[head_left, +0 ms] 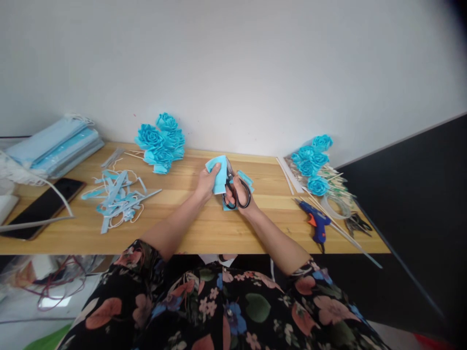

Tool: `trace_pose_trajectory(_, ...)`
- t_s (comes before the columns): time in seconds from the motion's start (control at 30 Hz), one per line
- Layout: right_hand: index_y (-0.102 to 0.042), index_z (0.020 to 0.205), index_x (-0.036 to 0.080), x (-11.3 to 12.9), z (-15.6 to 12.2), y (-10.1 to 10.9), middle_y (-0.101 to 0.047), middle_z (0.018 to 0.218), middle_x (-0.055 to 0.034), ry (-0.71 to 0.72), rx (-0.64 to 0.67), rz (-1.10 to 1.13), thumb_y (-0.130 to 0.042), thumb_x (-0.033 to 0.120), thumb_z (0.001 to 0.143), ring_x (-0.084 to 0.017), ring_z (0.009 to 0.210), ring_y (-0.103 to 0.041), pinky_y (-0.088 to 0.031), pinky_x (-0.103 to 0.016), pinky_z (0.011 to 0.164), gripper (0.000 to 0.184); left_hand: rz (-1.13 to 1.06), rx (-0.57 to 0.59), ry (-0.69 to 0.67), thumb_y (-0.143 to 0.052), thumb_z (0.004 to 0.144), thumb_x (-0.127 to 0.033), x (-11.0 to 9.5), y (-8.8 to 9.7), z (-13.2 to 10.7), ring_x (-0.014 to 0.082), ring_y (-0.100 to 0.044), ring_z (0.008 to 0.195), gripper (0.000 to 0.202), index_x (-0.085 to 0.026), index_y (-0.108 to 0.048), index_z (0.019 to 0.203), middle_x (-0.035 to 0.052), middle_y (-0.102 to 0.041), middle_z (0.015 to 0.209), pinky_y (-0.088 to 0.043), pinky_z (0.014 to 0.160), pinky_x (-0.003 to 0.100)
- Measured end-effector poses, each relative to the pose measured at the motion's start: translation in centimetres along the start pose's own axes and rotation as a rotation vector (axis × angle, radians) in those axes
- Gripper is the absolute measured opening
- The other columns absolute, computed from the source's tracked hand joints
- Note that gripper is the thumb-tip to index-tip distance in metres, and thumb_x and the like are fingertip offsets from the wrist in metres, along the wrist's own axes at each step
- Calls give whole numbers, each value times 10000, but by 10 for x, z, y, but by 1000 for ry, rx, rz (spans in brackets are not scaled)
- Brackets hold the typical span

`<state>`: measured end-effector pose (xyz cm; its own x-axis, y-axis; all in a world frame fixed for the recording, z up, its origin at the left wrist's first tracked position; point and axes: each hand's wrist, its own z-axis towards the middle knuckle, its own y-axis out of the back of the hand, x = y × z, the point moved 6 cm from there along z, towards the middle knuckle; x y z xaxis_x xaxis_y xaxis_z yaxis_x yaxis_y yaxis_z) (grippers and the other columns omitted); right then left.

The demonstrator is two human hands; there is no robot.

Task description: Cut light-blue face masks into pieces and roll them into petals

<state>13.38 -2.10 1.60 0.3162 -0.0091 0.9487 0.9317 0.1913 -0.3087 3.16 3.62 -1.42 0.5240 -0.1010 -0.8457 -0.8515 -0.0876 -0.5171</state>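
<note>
My left hand (207, 183) pinches a folded piece of light blue mask fabric (219, 175) above the middle of the wooden table (204, 228). My right hand (239, 190) has its fingers through the black handles of a pair of scissors (233, 187), whose blades point up along the fabric's right edge. A few small blue fabric pieces (246, 179) lie on the table just behind my right hand.
Blue fabric roses (160, 142) sit at the back centre-left, more roses (313, 163) with wooden sticks at the right. A blue glue gun (315, 222), tape roll (335, 206), cut strips (116, 197), a phone (44, 206) and stacked masks (58, 143) also lie on the table.
</note>
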Motion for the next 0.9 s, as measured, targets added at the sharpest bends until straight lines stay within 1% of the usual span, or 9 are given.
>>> trace_pose_trajectory(0.3,-546,1239,177,1,-1,0,-440,466,104,6,0,-43,-546,692,822,-62,321,-313,-380,-221,364,663,-1,8,-18,-814,587,-541,0,0,0,74,-493,479,485,-152,-555,719,-41,-557,567,-416,477,206)
trace_pose_trajectory(0.43,-542,1251,178,1,-1,0,-439,478,103,19,30,-47,-528,659,856,-65,327,-331,-393,-222,375,623,-2,-14,-17,-815,602,-515,0,3,1,75,-493,477,457,-154,-556,711,-41,-556,565,-416,487,211)
trace_pose_trajectory(0.57,-550,1219,178,-3,1,3,-439,463,102,7,32,-66,-499,687,858,-73,334,-364,-438,-222,405,627,11,-27,4,-808,620,-501,0,4,2,78,-495,464,434,-153,-561,700,-40,-553,551,-411,481,211)
trace_pose_trajectory(0.67,-540,1212,191,-7,3,3,-474,491,97,-25,79,-25,-468,745,832,-63,336,-359,-513,-247,474,675,8,-33,-2,-811,611,-508,-2,3,1,80,-514,473,444,-151,-567,715,-34,-576,567,-423,491,208)
trace_pose_trajectory(0.73,-531,1220,199,-10,4,1,-502,516,89,-54,122,14,-483,782,790,-64,347,-375,-541,-268,507,725,6,-34,-13,-814,600,-520,-3,3,1,77,-517,470,461,-152,-562,718,-35,-581,566,-427,491,203)
trace_pose_trajectory(0.8,-522,1240,203,-11,4,1,-513,527,84,-70,127,32,-505,799,759,-68,355,-386,-546,-277,514,766,11,-16,-16,-817,590,-535,-4,2,0,80,-522,469,479,-153,-560,724,-33,-585,565,-435,490,203)
trace_pose_trajectory(0.9,-526,1256,204,-11,5,3,-504,521,84,-77,99,39,-503,811,746,-69,349,-377,-534,-274,493,793,18,15,-2,-817,588,-544,-3,0,-2,98,-549,477,490,-156,-568,753,-23,-608,582,-455,487,217)
